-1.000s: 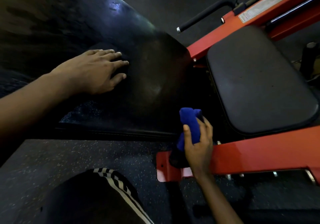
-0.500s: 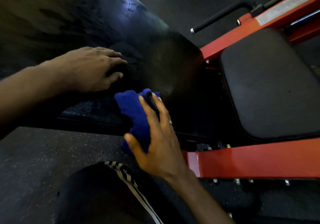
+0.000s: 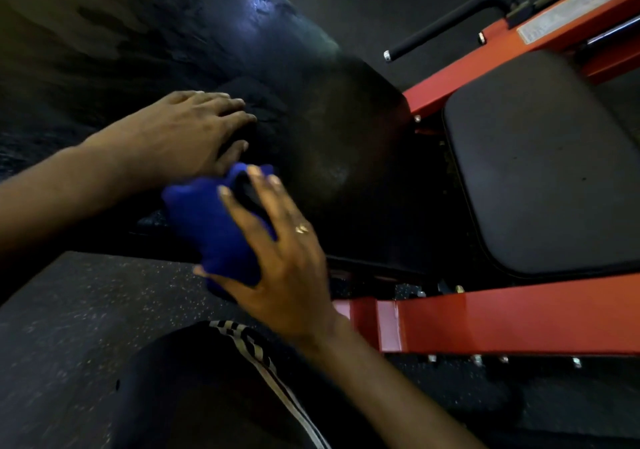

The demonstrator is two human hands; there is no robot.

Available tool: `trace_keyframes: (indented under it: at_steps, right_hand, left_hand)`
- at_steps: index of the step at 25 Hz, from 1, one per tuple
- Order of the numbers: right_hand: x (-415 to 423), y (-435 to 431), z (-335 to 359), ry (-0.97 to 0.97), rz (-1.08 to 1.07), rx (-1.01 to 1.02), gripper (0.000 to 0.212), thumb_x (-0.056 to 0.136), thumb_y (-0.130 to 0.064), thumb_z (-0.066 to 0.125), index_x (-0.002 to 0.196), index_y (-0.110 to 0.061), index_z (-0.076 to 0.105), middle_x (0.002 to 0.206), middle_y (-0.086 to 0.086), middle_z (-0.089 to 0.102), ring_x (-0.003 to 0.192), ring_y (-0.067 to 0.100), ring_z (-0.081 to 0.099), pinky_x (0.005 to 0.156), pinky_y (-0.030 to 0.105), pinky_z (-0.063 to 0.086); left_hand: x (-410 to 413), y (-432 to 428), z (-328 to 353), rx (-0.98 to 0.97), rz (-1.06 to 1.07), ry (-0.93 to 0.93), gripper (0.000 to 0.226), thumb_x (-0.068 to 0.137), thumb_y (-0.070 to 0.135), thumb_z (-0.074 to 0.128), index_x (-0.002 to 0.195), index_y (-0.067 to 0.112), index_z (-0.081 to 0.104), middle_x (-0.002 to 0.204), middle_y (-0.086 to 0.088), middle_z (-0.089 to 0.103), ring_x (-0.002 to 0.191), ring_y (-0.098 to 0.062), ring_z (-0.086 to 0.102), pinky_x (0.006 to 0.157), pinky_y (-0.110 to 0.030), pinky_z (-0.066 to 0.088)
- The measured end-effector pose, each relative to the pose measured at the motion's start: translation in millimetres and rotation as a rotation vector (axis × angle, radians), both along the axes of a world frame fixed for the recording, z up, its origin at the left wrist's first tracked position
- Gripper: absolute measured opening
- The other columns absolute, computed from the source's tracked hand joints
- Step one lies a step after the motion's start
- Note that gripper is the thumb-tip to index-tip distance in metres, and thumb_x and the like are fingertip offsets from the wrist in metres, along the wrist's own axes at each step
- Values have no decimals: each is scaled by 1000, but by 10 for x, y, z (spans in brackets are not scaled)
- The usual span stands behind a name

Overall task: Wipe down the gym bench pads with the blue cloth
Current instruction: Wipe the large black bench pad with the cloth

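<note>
A long black back pad point(image 3: 311, 109) slopes from the upper left down to the middle. To its right lies a smaller black seat pad point(image 3: 540, 171) in a red frame. My left hand point(image 3: 187, 129) rests flat on the back pad, fingers straight. Just below it, my right hand point(image 3: 284, 251) grips the bunched blue cloth point(image 3: 207, 226) and holds it at the back pad's near edge. The cloth nearly touches my left thumb.
The red steel frame point(image 3: 519, 320) runs along the near side of the seat. A black handle bar point(image 3: 446, 29) sticks out at the upper right. Speckled rubber floor point(image 3: 86, 310) lies in front. My knee in dark trousers with white stripes point(image 3: 221, 389) is at the bottom.
My right hand has carried the blue cloth from near the red frame up and left onto the back pad's near edge, close to my left hand. The left hand stayed on the pad.
</note>
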State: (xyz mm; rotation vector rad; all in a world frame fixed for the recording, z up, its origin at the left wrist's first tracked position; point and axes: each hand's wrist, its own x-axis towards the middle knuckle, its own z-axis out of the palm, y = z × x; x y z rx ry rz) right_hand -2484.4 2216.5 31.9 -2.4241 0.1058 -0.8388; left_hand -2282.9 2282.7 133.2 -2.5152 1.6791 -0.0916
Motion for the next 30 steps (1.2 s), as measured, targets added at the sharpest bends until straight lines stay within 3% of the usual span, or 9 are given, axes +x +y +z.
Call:
trace_keyframes:
  at_steps: [3, 6, 9, 12, 14, 17, 19, 24, 30]
  right_hand:
    - [36, 93, 72, 41, 42, 2, 91, 82, -44, 79, 157, -19, 32, 168, 7, 18, 157, 24, 14, 125, 42, 23]
    - [-451, -364, -317, 62, -25, -6, 87, 84, -35, 76, 157, -26, 30, 169, -2, 16, 155, 20, 22, 118, 54, 36]
    - [-813, -816, -624, 74, -173, 40, 78, 84, -44, 72, 152, -27, 38, 167, -11, 18, 153, 7, 22, 110, 61, 40]
    - [-689, -689, -596, 1, -267, 143, 76, 85, -57, 74, 146, -17, 52, 163, -1, 29, 149, 25, 37, 111, 56, 43]
    - [-494, -447, -441, -5, -297, 148, 82, 85, -67, 69, 147, -15, 52, 162, 7, 32, 150, 30, 34, 113, 55, 41]
    - [-361, -331, -261, 65, -217, 93, 84, 86, -72, 61, 152, -22, 45, 165, 4, 27, 154, 26, 25, 121, 48, 33]
    - [-449, -458, -305, 77, -169, 93, 75, 90, -70, 57, 150, -26, 47, 164, 0, 29, 151, 23, 32, 120, 45, 33]
    - [-969, -965, -731, 76, -490, 379, 82, 88, -76, 53, 141, -15, 59, 160, -10, 35, 144, 11, 41, 116, 41, 38]
    - [-590, -633, -487, 9, -533, 374, 64, 97, -67, 46, 136, -19, 63, 157, -9, 40, 143, 19, 45, 113, 41, 41]
  left_hand:
    - [28, -12, 53, 18, 13, 59, 67, 100, 56, 24, 153, 19, 42, 161, -12, 37, 149, -29, 32, 121, -44, 22]
    - [-48, 32, -16, -30, -16, -65, 72, 98, 52, 16, 150, 14, 46, 155, -16, 44, 145, -31, 40, 119, -45, 29]
    - [-57, 48, -22, -32, -4, -84, 72, 96, 51, 15, 151, 14, 44, 156, -14, 44, 145, -29, 40, 120, -44, 29]
    - [-50, 36, -30, -22, -16, -83, 74, 96, 53, 12, 151, 15, 44, 156, -14, 44, 146, -29, 39, 120, -45, 29]
    - [-42, 41, -49, -19, -11, -80, 76, 96, 57, 12, 151, 15, 43, 156, -13, 43, 147, -28, 38, 120, -45, 28]
    - [-63, 44, -27, -10, 9, -69, 77, 95, 60, 13, 154, 18, 40, 160, -11, 39, 149, -25, 33, 122, -44, 21]
    - [-91, 52, -14, -13, 19, -78, 74, 96, 59, 15, 154, 19, 40, 160, -10, 39, 150, -23, 32, 123, -44, 19]
    - [-166, 49, 5, -3, 40, -79, 65, 103, 51, 21, 157, 18, 36, 162, -10, 35, 151, -23, 29, 123, -43, 20]
    - [-207, 57, 58, 22, 41, -76, 65, 103, 51, 18, 158, 19, 32, 164, -10, 32, 152, -24, 27, 124, -42, 19]
